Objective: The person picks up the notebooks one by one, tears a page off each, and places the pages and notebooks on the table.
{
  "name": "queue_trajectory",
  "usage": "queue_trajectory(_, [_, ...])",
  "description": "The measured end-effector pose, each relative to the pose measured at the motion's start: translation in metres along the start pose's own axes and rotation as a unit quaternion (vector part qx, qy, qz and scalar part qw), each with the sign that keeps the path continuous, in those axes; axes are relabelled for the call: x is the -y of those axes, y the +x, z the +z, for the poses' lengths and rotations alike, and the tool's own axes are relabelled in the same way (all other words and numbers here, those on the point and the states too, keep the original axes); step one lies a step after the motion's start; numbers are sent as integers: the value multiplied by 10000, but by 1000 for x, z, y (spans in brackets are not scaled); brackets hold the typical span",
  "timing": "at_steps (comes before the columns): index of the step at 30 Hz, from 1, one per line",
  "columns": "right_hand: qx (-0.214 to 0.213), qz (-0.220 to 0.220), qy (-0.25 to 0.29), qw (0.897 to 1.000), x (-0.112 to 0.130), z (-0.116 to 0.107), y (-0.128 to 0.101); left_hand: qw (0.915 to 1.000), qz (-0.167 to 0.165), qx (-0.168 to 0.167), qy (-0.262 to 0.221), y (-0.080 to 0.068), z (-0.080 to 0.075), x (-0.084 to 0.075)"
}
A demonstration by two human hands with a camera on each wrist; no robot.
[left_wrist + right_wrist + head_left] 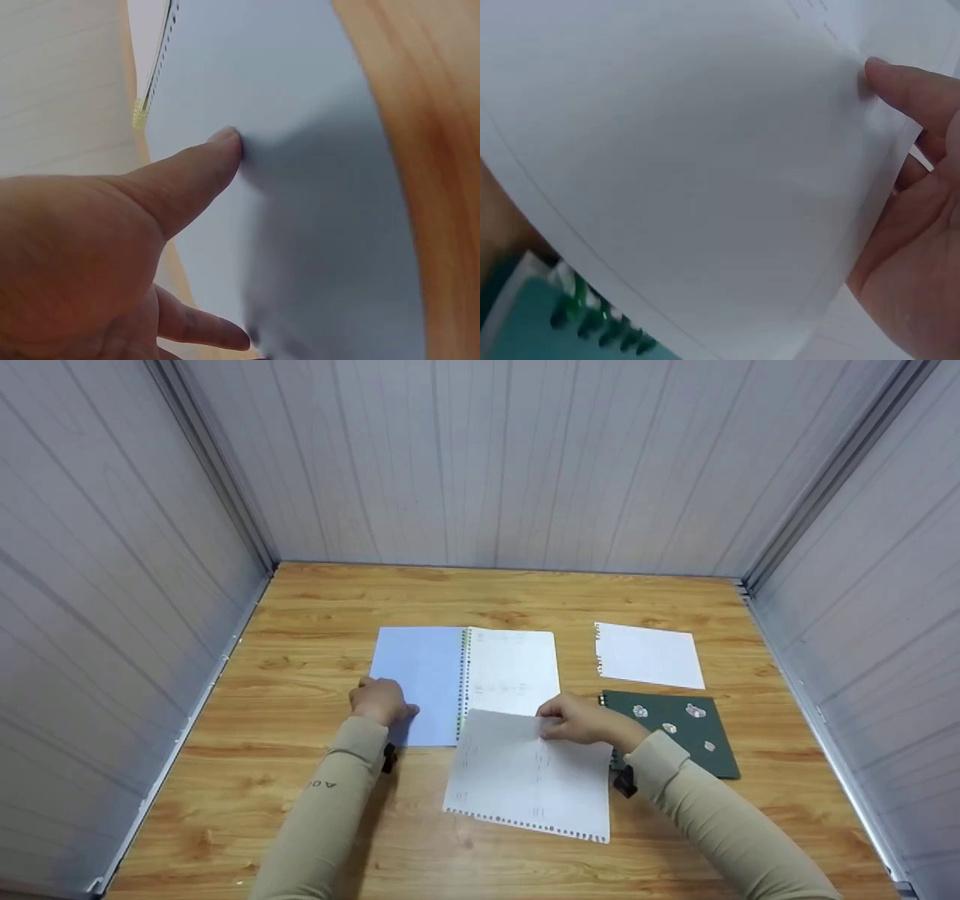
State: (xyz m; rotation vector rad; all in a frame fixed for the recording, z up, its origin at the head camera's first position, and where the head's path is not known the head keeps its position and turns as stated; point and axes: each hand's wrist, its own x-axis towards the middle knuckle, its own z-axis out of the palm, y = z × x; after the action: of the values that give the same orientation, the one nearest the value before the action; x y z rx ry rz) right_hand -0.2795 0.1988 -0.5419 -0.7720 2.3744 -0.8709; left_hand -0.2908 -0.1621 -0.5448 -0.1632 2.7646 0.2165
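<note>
Right hand (581, 721): pinches a loose white sheet of paper with a punched-hole edge (525, 776) at its far right corner. In the right wrist view the thumb lies on top of the sheet (705, 172), the other fingers (907, 172) curled beneath it, so the grip is closed on the paper. From the pinch the sheet runs down toward the person and to the left; its perforated edge is the near one. The far corner under the grip overlaps the lower edge of the right-hand page of an open spiral-bound notebook with a green coil (465, 682).

Left hand (381, 701): rests on the pale blue left-hand leaf of the notebook (418, 682), at its outer left edge. Left wrist view shows the thumb (191, 176) extended, its tip pressed flat on the blue leaf (300, 150); one more finger shows low in that frame, also straight. Nothing is clasped; the hand is open and pressing down. The coil (154, 75) lies just beyond the thumb, toward the middle of the notebook.

Surroundings: just right of the right hand, and partly under that wrist, lies a dark green closed notebook with small pale stickers on its cover (675, 731). Beyond it, well apart from the pinched sheet, a second loose white sheet with a torn-hole left edge (649, 655) lies flat. All rest on a light wooden tabletop (300, 607) enclosed by grey panelled walls (112, 585). Both arms wear beige sleeves (322, 802).
</note>
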Motion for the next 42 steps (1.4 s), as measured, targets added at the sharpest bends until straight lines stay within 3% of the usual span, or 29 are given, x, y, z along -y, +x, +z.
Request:
queue_trajectory(10, [78,-328,-589,9977,10,30,17,9998,-99,-49,166,12,-7,-7])
queue_trajectory(17, [-133,-127,-851,9962,15,44,26,9990,-307,85,314,33,-3,-10])
queue_trajectory(26, [-577,280,-771,9950,12,52,27,9923,-981,-239,-712,45,3,-6])
queue_trajectory(36, [-1008,242,-1051,9890,7,50,27,9852,-1176,-205,-1233,44,-6,-1])
queue_trajectory(42, [-1395,388,-1162,9826,2,34,33,9773,-1161,-221,-1761,46,-2,6])
